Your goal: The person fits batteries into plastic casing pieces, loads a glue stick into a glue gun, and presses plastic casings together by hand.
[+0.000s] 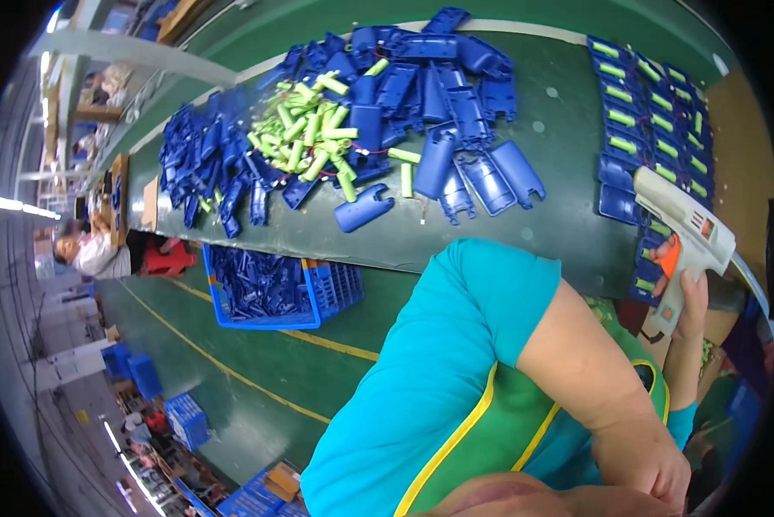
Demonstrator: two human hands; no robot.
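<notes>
A white hot glue gun [690, 226] with an orange trigger is held up at the right, over the end of the table. My right hand [690, 303] wraps its handle, and some fingertips show by the trigger. Crossing my body, my left arm ends in my left hand [654, 470] at the lower right, close to my other sleeve; its fingers are curled and their tips hidden. Beyond the glue gun, blue plastic shells [618, 93] lie in rows, most with a light-green battery cell [621, 118] inside.
Loose blue shells [434, 90] and a heap of wired green cells [309, 129] cover the middle and left of the dark green table [549, 185]. A blue crate [340, 284] of blue parts stands below its edge. Cardboard [743, 142] borders the right. Another person [102, 256] sits far left.
</notes>
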